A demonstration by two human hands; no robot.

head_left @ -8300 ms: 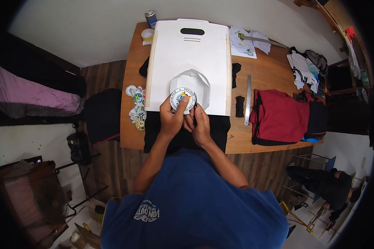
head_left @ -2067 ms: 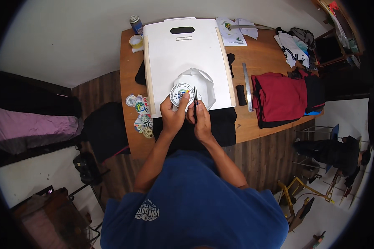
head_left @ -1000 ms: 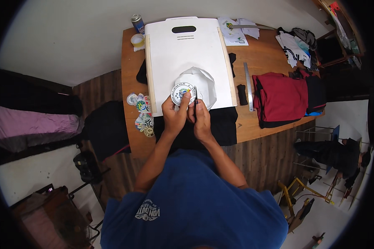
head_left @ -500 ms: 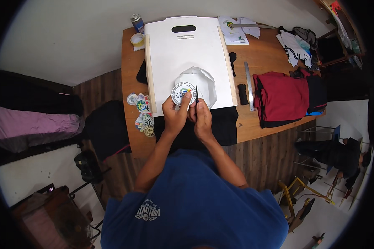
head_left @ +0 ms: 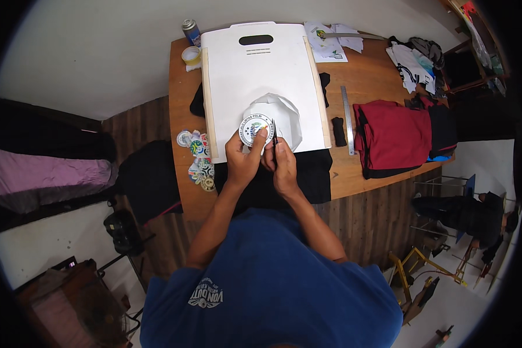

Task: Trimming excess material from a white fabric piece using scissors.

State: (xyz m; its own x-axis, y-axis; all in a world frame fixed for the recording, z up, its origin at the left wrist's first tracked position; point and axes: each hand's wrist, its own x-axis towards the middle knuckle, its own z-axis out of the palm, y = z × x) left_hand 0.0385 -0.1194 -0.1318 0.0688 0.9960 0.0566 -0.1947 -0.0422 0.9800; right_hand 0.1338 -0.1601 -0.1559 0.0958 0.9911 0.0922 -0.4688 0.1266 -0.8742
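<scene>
While the left hand point(head_left: 243, 163) pinches the disc point(head_left: 253, 128) between thumb and fingers, the right hand point(head_left: 285, 167) grips the scissors point(head_left: 275, 141); how far the blades are parted is too small to tell. In the head view, the disc is positioned above the near part of the board point(head_left: 261, 75), with the creased paper point(head_left: 289, 119) behind it and the scissors at its right edge. Compared with several seconds earlier, the disc has been turned clockwise, which suggests that a different stretch of rim now faces the blades. On the worktop point(head_left: 362, 66), stickers point(head_left: 200, 149) lie left of the board, a ruler point(head_left: 347, 119) right.
</scene>
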